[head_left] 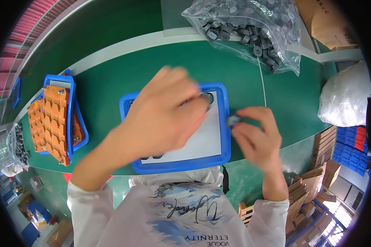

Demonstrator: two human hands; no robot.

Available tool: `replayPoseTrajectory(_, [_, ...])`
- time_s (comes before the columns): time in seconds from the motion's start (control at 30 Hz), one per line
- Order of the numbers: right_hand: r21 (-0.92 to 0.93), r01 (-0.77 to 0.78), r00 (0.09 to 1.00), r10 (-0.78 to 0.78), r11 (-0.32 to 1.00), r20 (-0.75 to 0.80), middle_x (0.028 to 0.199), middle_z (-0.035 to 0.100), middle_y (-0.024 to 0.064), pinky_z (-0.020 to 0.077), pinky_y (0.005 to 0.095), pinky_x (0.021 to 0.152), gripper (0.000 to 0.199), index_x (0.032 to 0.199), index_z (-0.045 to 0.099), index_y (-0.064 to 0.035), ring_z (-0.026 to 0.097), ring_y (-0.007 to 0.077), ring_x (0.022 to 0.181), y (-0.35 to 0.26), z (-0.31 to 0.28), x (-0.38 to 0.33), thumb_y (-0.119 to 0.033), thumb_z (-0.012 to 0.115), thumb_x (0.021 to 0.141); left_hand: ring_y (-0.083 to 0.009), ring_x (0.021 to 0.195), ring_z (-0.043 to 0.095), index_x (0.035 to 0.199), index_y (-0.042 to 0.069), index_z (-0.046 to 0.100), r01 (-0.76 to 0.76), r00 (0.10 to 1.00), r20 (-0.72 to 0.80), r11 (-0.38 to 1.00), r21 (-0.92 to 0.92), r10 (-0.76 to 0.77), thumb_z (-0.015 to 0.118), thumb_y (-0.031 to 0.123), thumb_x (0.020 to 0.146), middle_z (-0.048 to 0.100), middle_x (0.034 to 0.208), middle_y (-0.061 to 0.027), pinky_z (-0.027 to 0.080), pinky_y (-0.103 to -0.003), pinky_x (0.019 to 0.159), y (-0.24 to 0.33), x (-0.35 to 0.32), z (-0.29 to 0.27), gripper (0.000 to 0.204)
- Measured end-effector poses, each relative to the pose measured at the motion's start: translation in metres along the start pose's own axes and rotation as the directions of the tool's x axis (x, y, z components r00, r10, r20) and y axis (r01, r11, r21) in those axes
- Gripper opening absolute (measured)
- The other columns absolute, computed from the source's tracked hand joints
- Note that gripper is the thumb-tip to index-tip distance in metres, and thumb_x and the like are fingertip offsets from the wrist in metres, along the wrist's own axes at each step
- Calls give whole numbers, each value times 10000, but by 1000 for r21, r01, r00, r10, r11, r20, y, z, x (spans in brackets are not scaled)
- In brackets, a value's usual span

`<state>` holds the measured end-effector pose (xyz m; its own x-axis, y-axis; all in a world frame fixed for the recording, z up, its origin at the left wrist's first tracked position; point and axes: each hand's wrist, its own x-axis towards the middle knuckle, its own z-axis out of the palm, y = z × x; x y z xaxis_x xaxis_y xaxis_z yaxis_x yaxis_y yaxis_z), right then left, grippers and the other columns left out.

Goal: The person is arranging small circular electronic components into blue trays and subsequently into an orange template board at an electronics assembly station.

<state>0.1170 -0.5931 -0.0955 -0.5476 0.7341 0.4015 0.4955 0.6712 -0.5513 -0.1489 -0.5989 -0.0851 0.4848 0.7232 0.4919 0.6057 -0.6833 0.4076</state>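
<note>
A blue-rimmed tray with a white sheet in it lies on the green belt in front of me. My left hand reaches across the tray, fingertips at a small grey round part near the tray's far right corner; the hand is blurred and its grip is unclear. My right hand hovers just right of the tray and pinches a small grey part between thumb and fingers. Two dark parts peek out at the tray's near edge under my left wrist.
A clear plastic bag full of several grey parts lies at the far right of the belt. At the left, orange fixtures stand stacked in blue trays. A white bag and cardboard boxes sit at the right.
</note>
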Motion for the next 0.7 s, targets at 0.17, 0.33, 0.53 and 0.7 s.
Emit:
replayPoseTrajectory(0.17, [18, 235, 951, -234, 972, 202, 902, 572, 51, 464, 388, 790, 183, 808, 701, -70, 564, 262, 901, 0, 43, 26, -17, 737, 636, -270, 850, 526, 845, -9, 690, 69, 997, -44, 990, 123, -64, 695, 80, 663, 528, 856, -88, 434, -393, 747, 17, -54, 36, 202])
replayPoseTrajectory(0.33, [-100, 304, 930, -272, 947, 247, 836, 541, 33, 421, 367, 727, 142, 799, 690, -69, 544, 235, 852, 8, 58, 33, -68, 709, 658, -278, 923, 527, 905, -23, 710, 165, 986, -49, 972, 168, -159, 692, 84, 674, 553, 927, -92, 438, -399, 782, 14, -57, 37, 256])
replayPoseTrajectory(0.53, [-69, 315, 924, -289, 947, 249, 859, 561, 30, 430, 369, 744, 164, 824, 696, -75, 558, 234, 878, 9, 62, 36, -59, 734, 665, -278, 903, 546, 936, 22, 734, 195, 981, -38, 967, 162, -191, 817, 26, 635, 576, 961, -80, 416, -405, 731, 5, -58, 32, 312])
replayPoseTrajectory(0.7, [-26, 238, 949, -226, 971, 221, 945, 592, 54, 445, 396, 792, 185, 867, 707, -76, 569, 267, 928, 11, 50, 45, -59, 769, 694, -275, 894, 540, 942, 26, 739, 212, 977, -43, 969, 130, -208, 829, 13, 622, 574, 959, -76, 407, -405, 723, 3, -57, 30, 333])
